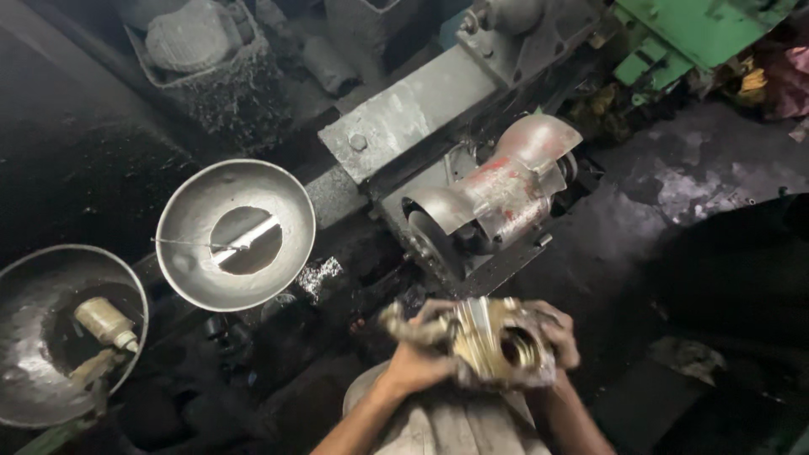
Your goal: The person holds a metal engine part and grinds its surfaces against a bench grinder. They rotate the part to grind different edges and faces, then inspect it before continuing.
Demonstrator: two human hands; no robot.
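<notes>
A brass-coloured metal part (pixel 493 341) with a round hole in its face sits between both my hands, low in the middle of the head view. My left hand (pixel 415 358) grips its left side. My right hand (pixel 552 333) wraps its right side. A dirty rag (pixel 403 324) hangs around the part by my left fingers. Just beyond my hands stands a small grinder (pixel 497 198) with a dark wheel (pixel 434 244) and a grey hood.
Two grey metal bowls sit at the left: one (pixel 190 244) with liquid in it, and one (pixel 21 337) holding a small bottle (pixel 105 323). A grey machine bed (pixel 404 118) runs behind the grinder. Green machine parts (pixel 699 29) fill the top right. The floor is dark and oily.
</notes>
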